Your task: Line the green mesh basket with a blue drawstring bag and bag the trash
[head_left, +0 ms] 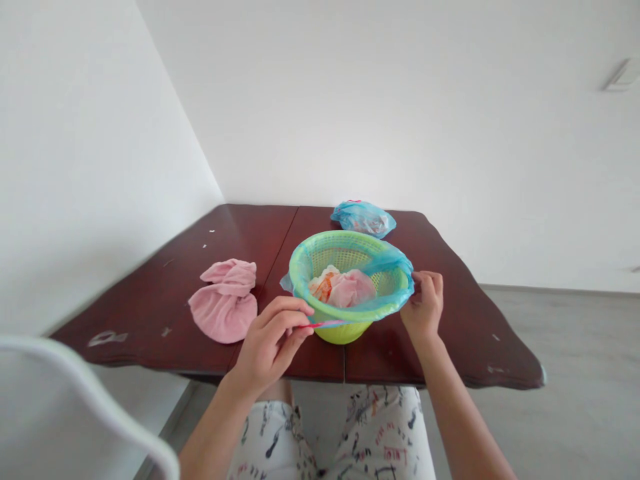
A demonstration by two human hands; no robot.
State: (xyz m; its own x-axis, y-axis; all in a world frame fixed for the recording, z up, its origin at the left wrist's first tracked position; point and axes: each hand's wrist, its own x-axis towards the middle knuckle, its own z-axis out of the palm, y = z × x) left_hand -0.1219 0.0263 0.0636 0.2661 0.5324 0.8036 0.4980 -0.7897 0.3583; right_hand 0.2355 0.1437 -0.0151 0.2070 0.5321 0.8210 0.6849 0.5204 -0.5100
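A light green mesh basket (344,333) stands on the table, lined with a thin blue trash bag (387,260) folded over its rim. Inside it lie crumpled pink and white pieces (353,288), one with orange stains. At the basket's front left, my left hand (273,337) is closed in a pinch on the bag's pink drawstring (327,324), which stretches below the rim. My right hand (425,307) is closed on the bag's bunched edge at the right rim; some of its fingertips are hidden.
Left of the basket, a folded pink cloth (227,300) lies on the dark red wooden table (165,300). Behind the basket sits a filled blue bag (364,220). White scraps dot the table's left side. A white curved chair edge (90,380) shows at lower left.
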